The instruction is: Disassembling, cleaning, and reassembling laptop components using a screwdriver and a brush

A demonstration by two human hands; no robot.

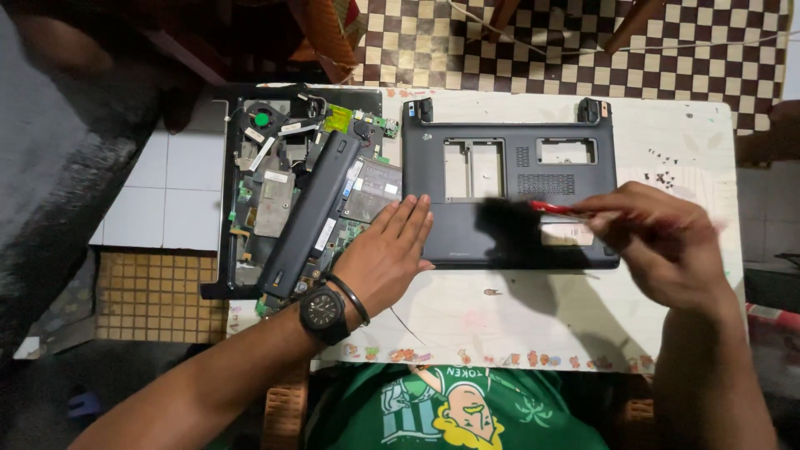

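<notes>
The right hand is smeared by motion, so its fingers are hard to read, yet they are plainly pinched around a red-handled brush whose dark bristles blur over the middle of the black laptop base cover. The left hand lies flat, fingers spread and holding nothing, on the cover's left edge and the bench; a black wristwatch sits on its wrist. The cover lies across the bench's centre, hinges toward the far edge. To its left an opened laptop chassis with bare circuit boards overhangs the bench's left edge, and a long black battery lies slantwise on it, hiding part of the boards. Bare bench shows near the person and to the right of the cover, where a few tiny dark specks lie, too small to identify.
</notes>
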